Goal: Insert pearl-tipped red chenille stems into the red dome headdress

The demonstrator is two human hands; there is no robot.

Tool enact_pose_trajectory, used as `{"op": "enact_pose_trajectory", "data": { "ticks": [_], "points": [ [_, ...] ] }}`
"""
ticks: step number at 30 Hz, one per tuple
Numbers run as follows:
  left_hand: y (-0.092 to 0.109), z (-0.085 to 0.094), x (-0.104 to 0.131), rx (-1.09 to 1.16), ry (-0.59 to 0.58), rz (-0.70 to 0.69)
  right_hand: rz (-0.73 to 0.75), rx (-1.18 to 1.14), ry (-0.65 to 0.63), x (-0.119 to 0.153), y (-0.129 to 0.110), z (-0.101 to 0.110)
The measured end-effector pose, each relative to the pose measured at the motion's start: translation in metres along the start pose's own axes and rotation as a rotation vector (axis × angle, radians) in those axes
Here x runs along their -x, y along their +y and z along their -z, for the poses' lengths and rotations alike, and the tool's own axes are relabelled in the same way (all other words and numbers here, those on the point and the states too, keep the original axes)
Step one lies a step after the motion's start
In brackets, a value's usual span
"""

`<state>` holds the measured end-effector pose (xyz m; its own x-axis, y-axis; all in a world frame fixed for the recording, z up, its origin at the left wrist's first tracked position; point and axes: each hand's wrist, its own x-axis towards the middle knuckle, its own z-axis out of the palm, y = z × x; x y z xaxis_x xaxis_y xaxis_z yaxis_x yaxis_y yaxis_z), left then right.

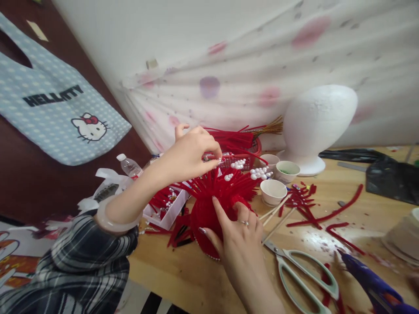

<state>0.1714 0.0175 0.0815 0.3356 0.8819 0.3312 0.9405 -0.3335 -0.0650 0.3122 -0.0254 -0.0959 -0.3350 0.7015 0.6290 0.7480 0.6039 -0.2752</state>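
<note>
A red fuzzy headpiece (203,218) of chenille stems, with a beaded lower edge, stands on the wooden table. Its stems fan upward, and white bead clusters (260,173) show at the upper right. My right hand (240,233), with a ring on it, grips the near side, thumb and index finger pressed on the red surface and the other fingers curled at its right. Above the stems is my left hand (199,150), thumb and index finger pinched together; what lies between the tips is too small to make out.
Scissors (281,257) and a blue glue gun (369,274) lie at the right, near loose red stems (343,205) and paper cups (273,192). Behind are a red basket (240,162) and a white foam head (319,122). A white box (170,213) stands left.
</note>
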Motion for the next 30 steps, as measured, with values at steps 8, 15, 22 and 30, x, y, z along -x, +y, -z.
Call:
{"op": "enact_pose_trajectory", "data": {
  "ticks": [8, 15, 22, 30],
  "points": [
    [-0.013, -0.006, 0.006, 0.089, 0.044, -0.045, 0.003, 0.077, 0.04, -0.009, -0.009, 0.0],
    [-0.027, -0.015, 0.005, 0.163, 0.09, -0.083, 0.021, 0.105, 0.008, -0.01, -0.012, -0.002],
    [-0.033, -0.018, 0.006, 0.223, 0.098, -0.117, 0.013, 0.091, -0.017, -0.012, -0.013, -0.002],
    [-0.034, -0.017, 0.008, 0.286, 0.056, -0.12, -0.023, 0.093, -0.029, -0.018, -0.02, 0.0]
  ]
}}
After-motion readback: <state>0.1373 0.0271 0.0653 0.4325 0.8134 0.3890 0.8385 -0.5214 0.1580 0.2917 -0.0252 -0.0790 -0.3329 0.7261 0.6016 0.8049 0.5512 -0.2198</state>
